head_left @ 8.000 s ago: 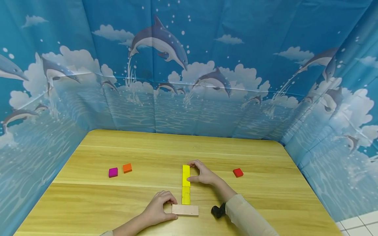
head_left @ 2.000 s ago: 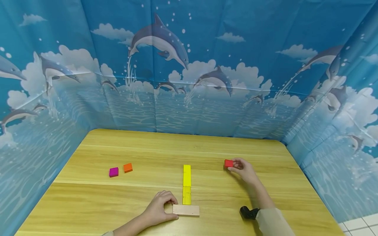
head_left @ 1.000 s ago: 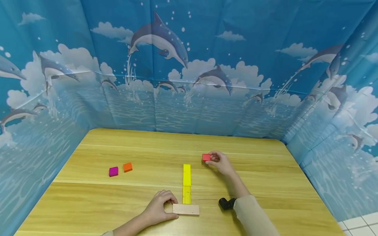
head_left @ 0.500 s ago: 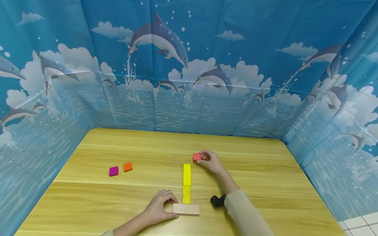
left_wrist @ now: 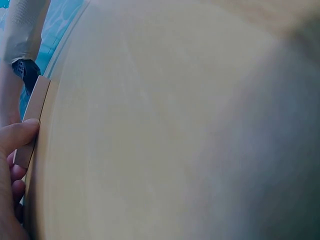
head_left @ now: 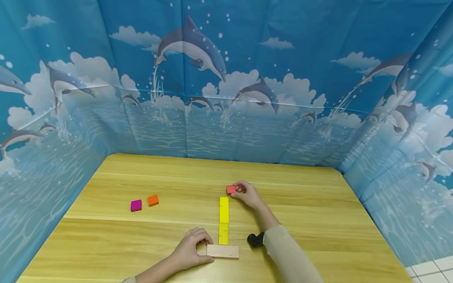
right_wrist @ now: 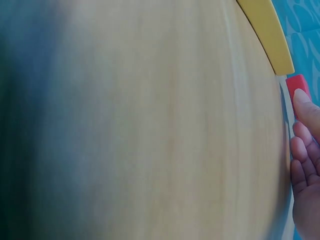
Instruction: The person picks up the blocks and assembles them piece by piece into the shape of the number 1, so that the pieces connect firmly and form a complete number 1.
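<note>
My left hand [head_left: 189, 250] grips the left end of a plain wooden block [head_left: 223, 251] lying crosswise near the front of the table. The left wrist view shows the thumb on that wooden block [left_wrist: 36, 102]. Two yellow blocks [head_left: 224, 210] lie end to end in a line running away from the middle of it. Just past the far end of that line, my right hand [head_left: 249, 195] pinches a small red block [head_left: 231, 190] between thumb and fingers. In the right wrist view the red block [right_wrist: 298, 86] is close to the end of a yellow block [right_wrist: 272, 37].
A purple block [head_left: 136, 205] and an orange block [head_left: 153, 200] lie apart on the left of the wooden table [head_left: 106, 243]. A black wrist device [head_left: 255, 239] sits at the right sleeve. A dolphin-printed curtain [head_left: 212, 129] surrounds the table's back and sides.
The right hand let go of the far yellow block, picked up the red block at the right and carried it left to the far end of the yellow line. The left hand has stayed put.
</note>
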The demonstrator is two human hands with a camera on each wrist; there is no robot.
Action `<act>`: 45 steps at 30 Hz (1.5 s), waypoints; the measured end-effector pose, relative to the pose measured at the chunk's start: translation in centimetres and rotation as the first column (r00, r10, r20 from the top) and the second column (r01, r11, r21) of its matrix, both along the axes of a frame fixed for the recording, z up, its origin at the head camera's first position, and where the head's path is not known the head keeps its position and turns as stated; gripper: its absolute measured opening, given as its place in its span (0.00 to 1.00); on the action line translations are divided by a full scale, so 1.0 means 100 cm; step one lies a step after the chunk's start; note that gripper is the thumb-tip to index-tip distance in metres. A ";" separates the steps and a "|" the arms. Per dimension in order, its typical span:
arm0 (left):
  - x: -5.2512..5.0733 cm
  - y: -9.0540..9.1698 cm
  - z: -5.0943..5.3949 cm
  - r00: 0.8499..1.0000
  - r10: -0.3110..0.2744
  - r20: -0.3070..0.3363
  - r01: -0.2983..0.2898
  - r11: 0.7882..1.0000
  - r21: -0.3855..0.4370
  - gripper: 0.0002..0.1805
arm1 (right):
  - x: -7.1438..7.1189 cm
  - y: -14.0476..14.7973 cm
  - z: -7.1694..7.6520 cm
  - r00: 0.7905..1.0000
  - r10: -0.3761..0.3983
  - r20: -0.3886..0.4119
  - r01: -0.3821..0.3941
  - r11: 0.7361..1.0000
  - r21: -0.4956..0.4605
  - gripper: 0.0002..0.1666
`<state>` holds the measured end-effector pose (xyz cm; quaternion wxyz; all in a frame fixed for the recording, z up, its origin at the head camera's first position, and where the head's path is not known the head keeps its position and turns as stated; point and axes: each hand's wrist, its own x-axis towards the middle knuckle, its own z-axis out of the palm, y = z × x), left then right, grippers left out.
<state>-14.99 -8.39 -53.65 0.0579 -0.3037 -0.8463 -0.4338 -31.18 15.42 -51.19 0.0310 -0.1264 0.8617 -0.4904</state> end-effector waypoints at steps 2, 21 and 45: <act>0.000 0.000 0.000 1.000 0.000 -0.002 0.000 1.000 0.000 0.17 | -0.002 -0.001 -0.002 1.000 0.002 0.001 -0.002 1.000 0.002 0.19; 0.000 0.002 0.000 1.000 0.004 -0.006 -0.004 1.000 -0.001 0.18 | -0.004 -0.005 -0.005 0.996 0.082 -0.018 -0.081 0.995 0.063 0.19; 0.000 0.001 0.000 1.000 0.002 -0.016 -0.002 1.000 0.004 0.17 | -0.012 0.000 -0.008 0.973 0.220 -0.065 -0.213 0.972 0.097 0.19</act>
